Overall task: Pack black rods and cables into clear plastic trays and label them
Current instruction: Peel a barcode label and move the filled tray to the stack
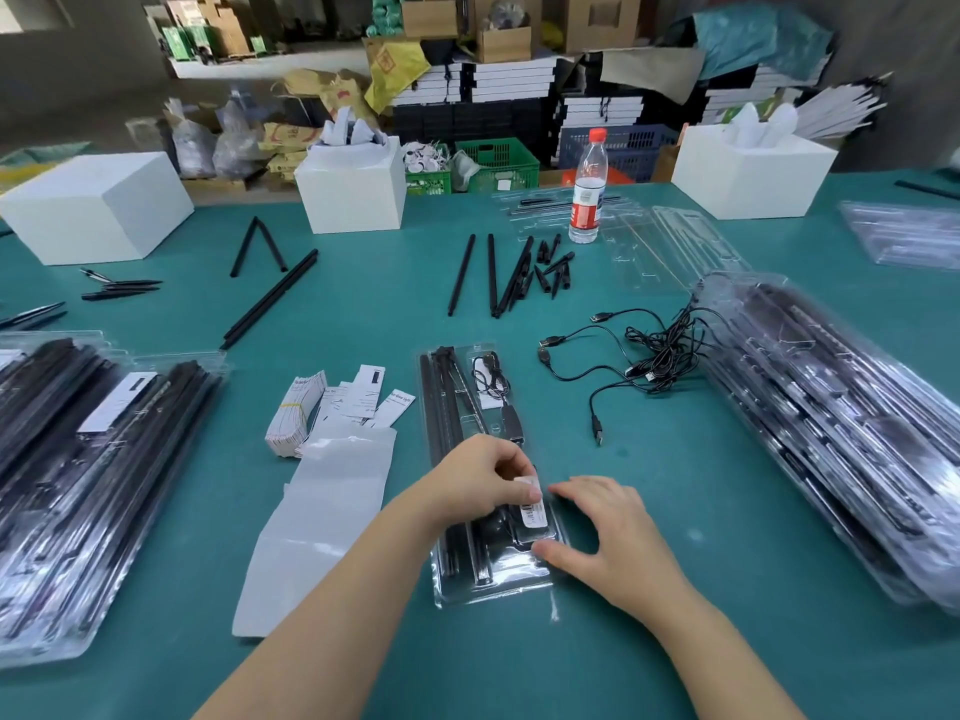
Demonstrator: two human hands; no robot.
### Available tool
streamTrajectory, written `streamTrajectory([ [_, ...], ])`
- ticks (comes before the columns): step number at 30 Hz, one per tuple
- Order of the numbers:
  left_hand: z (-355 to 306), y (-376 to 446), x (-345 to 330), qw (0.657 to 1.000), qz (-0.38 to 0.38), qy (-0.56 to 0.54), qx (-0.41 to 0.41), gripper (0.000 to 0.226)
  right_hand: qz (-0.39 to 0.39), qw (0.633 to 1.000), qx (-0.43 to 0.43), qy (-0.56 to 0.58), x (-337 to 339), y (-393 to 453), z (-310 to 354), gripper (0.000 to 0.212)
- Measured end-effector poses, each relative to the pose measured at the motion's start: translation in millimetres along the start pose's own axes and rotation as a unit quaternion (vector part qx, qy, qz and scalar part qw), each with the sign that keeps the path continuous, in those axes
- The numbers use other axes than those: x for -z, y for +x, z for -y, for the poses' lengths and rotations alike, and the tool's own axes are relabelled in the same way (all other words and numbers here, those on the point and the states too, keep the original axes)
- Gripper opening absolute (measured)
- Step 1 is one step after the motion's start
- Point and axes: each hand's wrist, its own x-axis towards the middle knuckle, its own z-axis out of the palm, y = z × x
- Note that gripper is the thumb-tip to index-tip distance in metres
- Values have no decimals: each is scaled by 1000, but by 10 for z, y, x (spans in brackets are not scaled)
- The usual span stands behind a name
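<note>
Centrally, near the table's front edge, a clear plastic tray lies lengthwise on the teal table. Black rods fill its left channel; a coiled cable with a plug sits in its upper right compartment.

A white barcode label lies on the tray's lower right section. Left hand: thumb and forefinger pinch the label's upper end, remaining fingers curled beside them. Right hand: fingers spread; fingertips touch the tray just right of the label, thumb presses the tray's surface below the label.

Left of the tray: a long strip of label backing paper, and above it a banded bundle of paper tags with loose tags beside it.

Right of the tray: a tangle of loose USB cables, apart from the tray. Further right, a stack of filled trays running diagonally. Another stack of filled trays at far left.

Behind the tray: loose rods and short pointed black pieces. More rods lie toward the left. Empty clear trays sit near a water bottle with a red cap, standing upright. Three white boxes stand along the far edge.
</note>
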Motion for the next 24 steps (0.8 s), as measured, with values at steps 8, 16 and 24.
streamTrajectory([
  [8,26,71,-22,999,11,29,13,19,-15,1000,18,7,0,-1,-4,61],
  [16,76,65,-46,1000,-2,25,1,19,-68,995,40,53,34,-59,61,36],
  [24,41,2,-126,997,-19,72,-15,23,-74,992,60,84,-13,-105,59,15],
])
